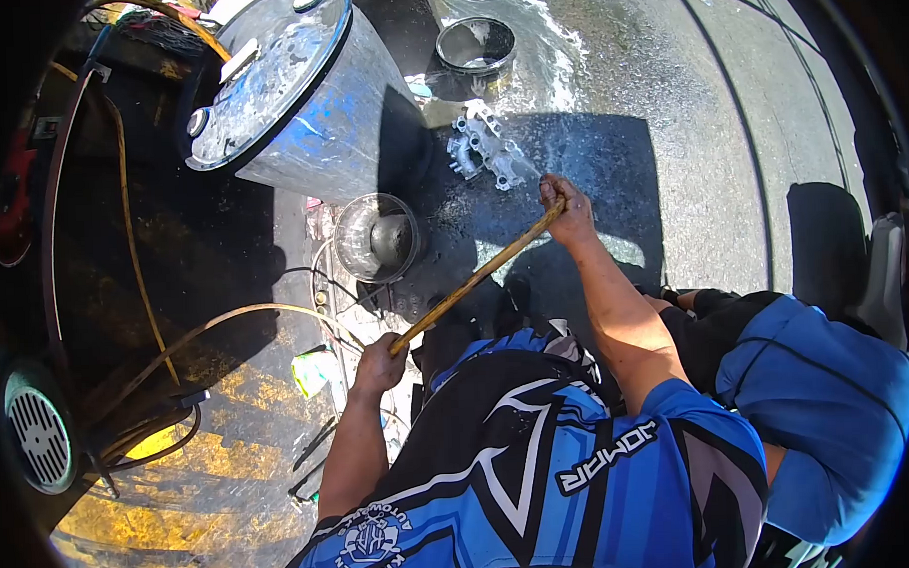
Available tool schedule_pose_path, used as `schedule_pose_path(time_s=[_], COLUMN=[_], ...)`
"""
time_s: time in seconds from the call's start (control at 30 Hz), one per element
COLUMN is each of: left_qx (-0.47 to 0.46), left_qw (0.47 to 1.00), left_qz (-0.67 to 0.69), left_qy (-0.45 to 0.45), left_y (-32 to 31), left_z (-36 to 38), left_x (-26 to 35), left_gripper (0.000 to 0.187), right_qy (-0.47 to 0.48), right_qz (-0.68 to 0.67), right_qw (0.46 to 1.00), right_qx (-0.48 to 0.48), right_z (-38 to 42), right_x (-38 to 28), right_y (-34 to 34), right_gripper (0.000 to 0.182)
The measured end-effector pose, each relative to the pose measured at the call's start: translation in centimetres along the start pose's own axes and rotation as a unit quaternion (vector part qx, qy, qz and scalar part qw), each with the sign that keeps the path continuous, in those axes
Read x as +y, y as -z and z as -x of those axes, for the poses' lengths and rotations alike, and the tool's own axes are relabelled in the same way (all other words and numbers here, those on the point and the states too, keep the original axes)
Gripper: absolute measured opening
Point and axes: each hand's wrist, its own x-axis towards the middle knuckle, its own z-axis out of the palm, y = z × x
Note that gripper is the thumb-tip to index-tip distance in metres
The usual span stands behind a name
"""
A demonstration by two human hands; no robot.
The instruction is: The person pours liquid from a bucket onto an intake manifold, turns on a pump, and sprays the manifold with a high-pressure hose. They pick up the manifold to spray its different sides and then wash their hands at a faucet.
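A yellow-brown hose (479, 275) runs between my two hands. My left hand (379, 366) is wrapped round it near my body, and beyond that hand the hose curves away to the left. Further along, my right hand (568, 210) grips the hose close to its end, with the thumb at the tip. Just past that tip a silvery cast-metal engine part, like an intake manifold (490, 148), lies on the wet dark ground. A faint spray shows between the hose end and the metal part.
A large blue-grey drum (344, 123) stands at upper left. Close by it are a clear bucket (351, 238) with something dark inside and a black basin (446, 54). Another person in a blue shirt (819, 401) is close on my right. A round vented motor cover (39, 427) sits far left.
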Motion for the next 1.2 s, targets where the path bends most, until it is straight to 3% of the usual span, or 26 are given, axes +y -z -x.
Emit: schedule_pose_path(time_s=[0.23, 0.5, 0.6, 1.2], left_qx=[0.005, 0.02, 0.017, 0.011], left_qw=[1.0, 1.0, 0.999, 1.0], left_qz=[-0.007, 0.006, 0.006, 0.0], left_qy=[-0.01, -0.022, -0.03, -0.013], left_y=[0.0, -0.1, -0.1, -0.2], left_z=[0.1, 0.1, 0.2, 0.2], left_x=[-0.2, -0.5, -0.5, 0.1], left_gripper=[0.025, 0.024, 0.024, 0.024], right_qy=[0.086, 0.07, 0.109, 0.032], right_qz=[0.008, -0.004, 0.006, -0.038], right_qw=[0.996, 0.998, 0.994, 0.999], right_qx=[0.011, 0.003, 0.007, -0.016], right_z=[-0.7, -0.7, -0.9, -1.3], right_x=[2.1, 1.1, 1.4, 0.7], right_y=[-1.2, -1.2, -1.2, -0.8], right_gripper=[0.025, 0.023, 0.023, 0.024])
